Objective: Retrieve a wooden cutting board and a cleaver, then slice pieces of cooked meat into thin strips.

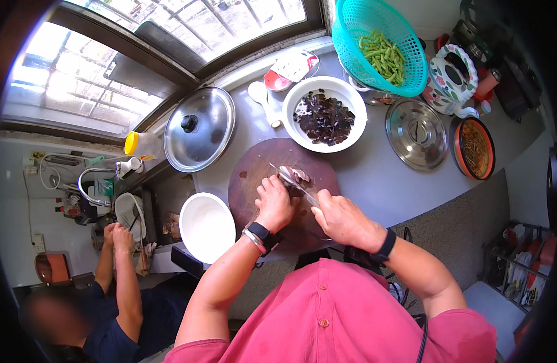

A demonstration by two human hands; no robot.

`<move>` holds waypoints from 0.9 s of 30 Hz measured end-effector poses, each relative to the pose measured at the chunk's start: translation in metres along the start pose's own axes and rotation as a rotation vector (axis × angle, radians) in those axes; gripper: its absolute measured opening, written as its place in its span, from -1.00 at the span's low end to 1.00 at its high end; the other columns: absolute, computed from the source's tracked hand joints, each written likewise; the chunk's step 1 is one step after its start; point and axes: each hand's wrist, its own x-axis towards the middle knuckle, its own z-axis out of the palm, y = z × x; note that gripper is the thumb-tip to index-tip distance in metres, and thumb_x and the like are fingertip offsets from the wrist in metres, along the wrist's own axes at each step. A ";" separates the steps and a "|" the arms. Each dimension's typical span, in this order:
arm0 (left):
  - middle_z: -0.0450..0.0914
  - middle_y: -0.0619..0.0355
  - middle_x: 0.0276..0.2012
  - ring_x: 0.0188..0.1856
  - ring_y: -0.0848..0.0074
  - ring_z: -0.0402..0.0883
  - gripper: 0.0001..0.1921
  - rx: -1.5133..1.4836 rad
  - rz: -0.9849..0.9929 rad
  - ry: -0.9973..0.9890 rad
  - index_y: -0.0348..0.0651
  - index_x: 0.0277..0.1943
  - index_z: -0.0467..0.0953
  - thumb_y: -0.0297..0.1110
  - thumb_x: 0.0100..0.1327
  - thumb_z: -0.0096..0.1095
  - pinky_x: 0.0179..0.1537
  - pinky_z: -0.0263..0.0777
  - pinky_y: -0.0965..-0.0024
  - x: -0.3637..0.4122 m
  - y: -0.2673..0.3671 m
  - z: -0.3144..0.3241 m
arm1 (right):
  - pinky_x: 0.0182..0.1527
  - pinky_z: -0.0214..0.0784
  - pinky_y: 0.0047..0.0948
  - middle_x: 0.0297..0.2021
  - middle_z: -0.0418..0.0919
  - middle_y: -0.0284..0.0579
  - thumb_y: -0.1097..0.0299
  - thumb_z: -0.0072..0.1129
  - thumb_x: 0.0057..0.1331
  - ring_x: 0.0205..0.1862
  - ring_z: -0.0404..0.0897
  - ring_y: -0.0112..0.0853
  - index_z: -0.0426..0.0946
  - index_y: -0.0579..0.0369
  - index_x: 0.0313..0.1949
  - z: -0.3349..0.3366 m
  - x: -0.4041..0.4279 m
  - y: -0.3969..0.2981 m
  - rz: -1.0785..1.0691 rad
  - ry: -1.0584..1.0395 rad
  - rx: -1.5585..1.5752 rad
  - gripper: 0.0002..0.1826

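A round wooden chopping board (246, 190) lies on the counter in front of me. My right hand (341, 217) grips a kitchen knife (301, 185), its blade slanting up and left across the board. Close beside the blade, my left hand (274, 203) rests with curled fingers on a dark piece of food that it mostly hides. Thin pale and reddish slices, apparently meat (297, 174), lie just beyond the blade. To the left of the board stands an empty white bowl (207, 227). Behind the board is a white basin (357, 131) of dark soaked fungus (326, 117).
A turquoise colander (344, 38) holds green pods (383, 56). Two lids, one glass (201, 129) and one steel (416, 134), flank the basin. Near it lies a white spoon (260, 95). At left, another person's hands (119, 236) work by the sink (162, 199). An orange bowl (459, 152) stands far right.
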 end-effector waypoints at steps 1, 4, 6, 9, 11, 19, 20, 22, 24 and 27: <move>0.29 -0.23 0.10 0.16 -0.10 0.35 -0.22 -0.007 -0.013 -0.004 -0.44 0.25 0.16 -0.20 0.13 0.46 0.05 0.39 -0.16 0.000 -0.002 0.000 | -0.32 0.47 0.12 -0.52 0.56 0.33 0.32 0.03 0.40 -0.40 0.61 0.21 0.28 0.33 -0.24 -0.006 -0.010 -0.007 0.002 -0.006 -0.018 -0.73; 0.30 -0.26 0.11 0.16 -0.13 0.36 -0.26 -0.035 -0.021 0.010 -0.36 0.26 0.21 -0.21 0.13 0.44 0.07 0.38 -0.15 0.000 -0.001 0.001 | -0.35 0.51 0.05 -0.51 0.58 0.28 0.31 0.03 0.41 -0.42 0.64 0.14 0.28 0.30 -0.23 -0.008 -0.032 -0.016 0.008 -0.008 -0.059 -0.74; 0.32 -0.28 0.11 0.16 -0.17 0.38 -0.35 -0.025 -0.064 0.024 -0.30 0.23 0.29 -0.22 0.15 0.40 0.09 0.37 -0.17 0.000 0.004 -0.001 | -0.34 0.55 -0.02 -0.47 0.60 0.24 0.29 0.03 0.42 -0.42 0.66 0.09 0.29 0.27 -0.21 -0.004 -0.040 -0.018 0.032 -0.029 -0.115 -0.74; 0.35 -0.29 0.09 0.16 -0.20 0.39 -0.39 -0.033 -0.054 0.045 -0.31 0.20 0.32 -0.21 0.17 0.37 0.10 0.37 -0.17 -0.003 0.007 -0.003 | -0.34 0.58 -0.08 -0.44 0.61 0.21 0.27 0.02 0.44 -0.41 0.68 0.04 0.29 0.27 -0.20 0.000 -0.044 -0.018 0.034 -0.023 -0.140 -0.73; 0.36 -0.29 0.08 0.16 -0.20 0.39 -0.38 -0.035 -0.055 0.045 -0.32 0.20 0.32 -0.21 0.16 0.38 0.11 0.36 -0.17 -0.003 0.007 -0.003 | -0.34 0.58 -0.09 -0.44 0.60 0.21 0.27 0.02 0.44 -0.41 0.68 0.04 0.29 0.27 -0.20 0.001 -0.044 -0.017 0.041 -0.023 -0.137 -0.73; 0.36 -0.29 0.08 0.14 -0.19 0.39 -0.46 0.006 -0.022 0.005 -0.21 0.18 0.41 -0.21 0.18 0.35 0.04 0.40 -0.16 -0.003 0.010 -0.010 | -0.30 0.49 0.06 -0.45 0.58 0.24 0.31 0.04 0.40 -0.39 0.62 0.15 0.29 0.29 -0.13 0.009 -0.035 -0.018 0.118 -0.024 -0.106 -0.73; 0.36 -0.29 0.08 0.14 -0.19 0.39 -0.46 0.004 -0.024 0.001 -0.21 0.18 0.41 -0.21 0.18 0.35 0.04 0.40 -0.16 -0.002 0.007 -0.007 | -0.30 0.49 0.06 -0.45 0.58 0.24 0.31 0.04 0.40 -0.39 0.62 0.15 0.29 0.29 -0.13 0.008 -0.033 -0.018 0.120 -0.028 -0.106 -0.73; 0.34 -0.27 0.08 0.11 -0.19 0.38 -0.46 0.045 0.014 0.026 -0.17 0.21 0.41 -0.21 0.18 0.35 0.02 0.41 -0.15 -0.001 0.002 0.000 | -0.30 0.48 0.08 -0.46 0.58 0.25 0.33 0.04 0.40 -0.38 0.61 0.18 0.27 0.29 -0.16 0.002 -0.030 -0.016 0.093 -0.058 -0.014 -0.75; 0.32 -0.22 0.07 0.12 -0.13 0.36 -0.35 0.032 0.006 0.011 -0.27 0.22 0.34 -0.19 0.12 0.40 0.04 0.38 -0.14 0.003 -0.005 0.008 | -0.30 0.51 0.05 -0.47 0.58 0.27 0.33 0.03 0.40 -0.38 0.63 0.16 0.26 0.29 -0.19 -0.006 -0.024 -0.014 0.091 -0.092 -0.025 -0.75; 0.30 -0.18 0.06 0.12 -0.08 0.35 -0.26 0.028 0.009 -0.025 -0.39 0.23 0.27 -0.16 0.09 0.43 0.05 0.36 -0.12 0.001 0.000 0.000 | -0.28 0.54 0.05 -0.46 0.59 0.30 0.33 0.01 0.41 -0.37 0.65 0.16 0.26 0.29 -0.22 -0.009 -0.015 -0.017 0.091 -0.124 -0.028 -0.76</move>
